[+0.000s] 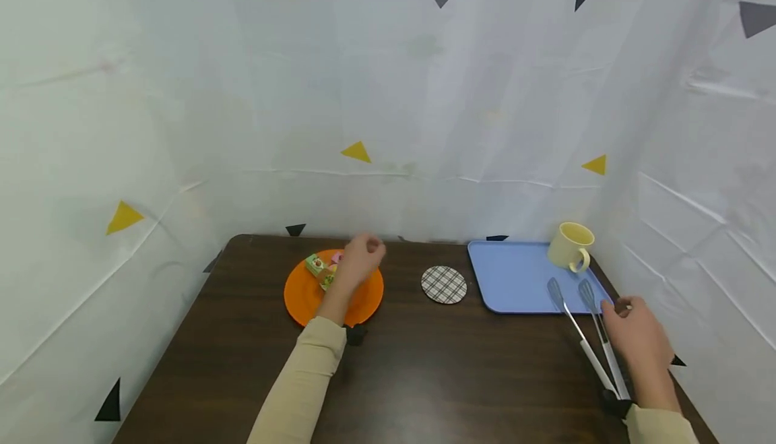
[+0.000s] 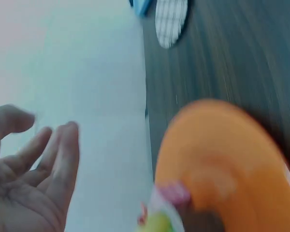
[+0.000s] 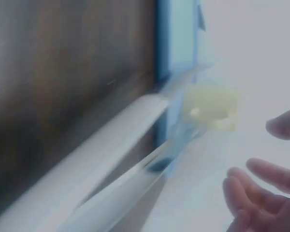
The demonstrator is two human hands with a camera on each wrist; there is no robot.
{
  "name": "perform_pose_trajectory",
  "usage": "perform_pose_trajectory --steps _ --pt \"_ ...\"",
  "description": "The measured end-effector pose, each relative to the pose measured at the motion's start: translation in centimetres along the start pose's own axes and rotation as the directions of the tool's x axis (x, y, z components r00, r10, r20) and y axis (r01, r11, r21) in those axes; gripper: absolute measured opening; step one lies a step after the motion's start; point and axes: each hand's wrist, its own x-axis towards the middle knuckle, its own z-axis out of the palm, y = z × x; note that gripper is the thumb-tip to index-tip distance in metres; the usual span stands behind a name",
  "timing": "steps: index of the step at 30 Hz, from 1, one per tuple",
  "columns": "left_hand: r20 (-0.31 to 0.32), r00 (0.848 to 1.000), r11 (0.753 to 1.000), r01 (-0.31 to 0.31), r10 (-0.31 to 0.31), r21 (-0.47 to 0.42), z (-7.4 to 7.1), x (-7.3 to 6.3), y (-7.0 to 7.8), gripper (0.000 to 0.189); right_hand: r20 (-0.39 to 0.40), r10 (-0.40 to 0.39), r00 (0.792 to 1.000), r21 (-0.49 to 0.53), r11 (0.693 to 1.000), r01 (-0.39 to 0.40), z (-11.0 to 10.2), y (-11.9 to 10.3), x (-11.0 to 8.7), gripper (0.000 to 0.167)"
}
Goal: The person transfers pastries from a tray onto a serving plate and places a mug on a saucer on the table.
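My left hand (image 1: 360, 263) is raised over the far right part of an orange plate (image 1: 364, 302), its fingers loosely bent and nothing between them. Several small, colourful packs (image 1: 315, 265), green, white and pink, lie on that plate, partly hidden by the hand and wrist. At the right, my right hand (image 1: 640, 333) hovers beside a pair of tongs (image 1: 612, 363), thumb and fingers apart in the right wrist view and holding nothing. The tongs have white handles and grey heads, which lie over the near edge of a blue tray (image 1: 509, 282).
A pale yellow mug (image 1: 565, 245) stands at the tray's far right corner. Between plate and tray lies a round checked coaster (image 1: 444, 285). White sheeting (image 1: 388, 93) with triangles hangs behind and beside the dark wooden table (image 1: 424, 376).
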Motion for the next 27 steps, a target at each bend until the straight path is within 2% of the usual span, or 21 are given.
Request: perform_pose_trajectory --steps 3,5,7,10,11,13,15,18,20,22,27 --pt "0.081 0.996 0.999 -0.031 0.032 -0.015 2.0 0.3 1.3 0.032 -0.018 -0.054 0.998 0.019 0.998 0.055 -0.5 -1.1 1.7 0.073" --pt "0.143 0.989 0.997 -0.029 0.04 -0.077 3.3 0.8 1.7 0.033 -0.024 -0.069 0.997 0.037 0.997 0.069 -0.7 -1.6 3.0 0.071" --pt "0.206 0.978 0.984 0.014 0.023 -0.176 4.4 1.2 1.7 0.034 -0.024 -0.086 0.996 0.071 0.994 0.088 -0.4 -2.2 4.5 0.07" --pt "0.273 0.962 0.943 0.119 -0.031 -0.312 6.0 1.7 1.5 0.036 -0.035 -0.108 0.994 0.135 0.985 0.111 0.1 -2.8 6.6 0.066" --pt "0.28 0.959 0.93 0.15 -0.054 -0.336 6.6 1.7 1.4 0.035 -0.035 -0.108 0.994 0.155 0.982 0.112 0.3 -2.9 7.2 0.066" --pt "0.275 0.958 0.92 0.183 -0.087 -0.347 7.6 2.0 1.3 0.034 -0.027 -0.093 0.995 0.191 0.977 0.097 0.5 -3.2 8.3 0.066" --pt "0.268 0.957 0.924 0.198 -0.111 -0.326 8.7 2.4 1.2 0.034 -0.008 -0.061 0.998 0.207 0.976 0.062 0.7 -3.4 9.3 0.069" --pt "0.237 0.962 0.964 0.184 -0.136 -0.193 10.1 2.9 0.7 0.035 0.028 -0.02 0.999 0.212 0.977 0.013 0.9 -3.9 10.3 0.075" --pt "0.201 0.966 0.979 0.184 -0.163 -0.086 10.9 3.0 0.3 0.036 0.041 -0.006 0.999 0.206 0.978 -0.002 1.0 -4.2 10.7 0.077" --pt "0.153 0.971 0.983 0.186 -0.185 0.012 11.5 3.3 0.0 0.038 0.044 0.006 0.999 0.21 0.978 -0.015 1.2 -4.5 11.0 0.079" --pt "0.099 0.975 0.98 0.195 -0.198 0.047 12.8 3.8 -0.5 0.042 0.01 0.018 1.0 0.213 0.977 -0.02 1.8 -4.9 11.7 0.075"
